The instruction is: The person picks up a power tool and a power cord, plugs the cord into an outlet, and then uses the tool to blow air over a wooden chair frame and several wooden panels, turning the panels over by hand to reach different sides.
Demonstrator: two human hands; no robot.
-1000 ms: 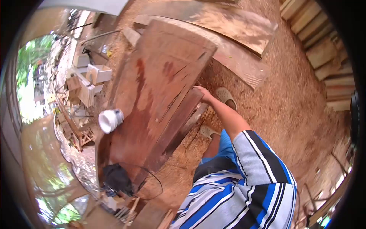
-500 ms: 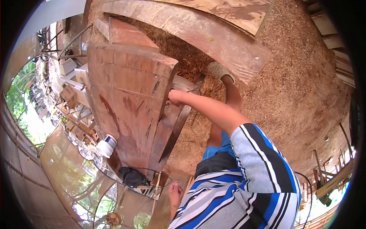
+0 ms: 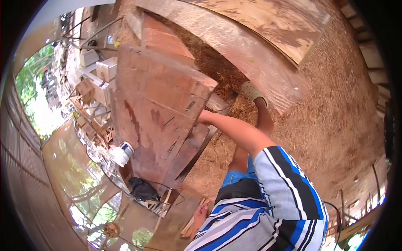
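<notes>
A large reddish-brown wooden slab [image 3: 155, 100], with dark stains and cracks, slopes across the left half of the view. At its near edge is my right hand [image 3: 204, 117], the arm stretched across in front of me. Its fingers go out of sight behind the slab's edge, so their grip cannot be seen. A second, darker slab [image 3: 184, 154] shows beneath the first. My left hand [image 3: 201, 214] hangs low beside my striped shirt, away from the slab. Its fingers are curled, with no object visible in them.
A white bucket [image 3: 122, 154] and a black bundle [image 3: 143, 189] with a cord are at the slab's far end. Long thick planks [image 3: 234, 42] lie ahead near my foot in a clog [image 3: 251, 91]. Wood shavings [image 3: 326, 117] cover the ground.
The whole view has shifted, so the slabs and planks appear farther right and slightly lower. More of my right hand is now hidden behind the slab's edge. My left hand stays low and curled.
</notes>
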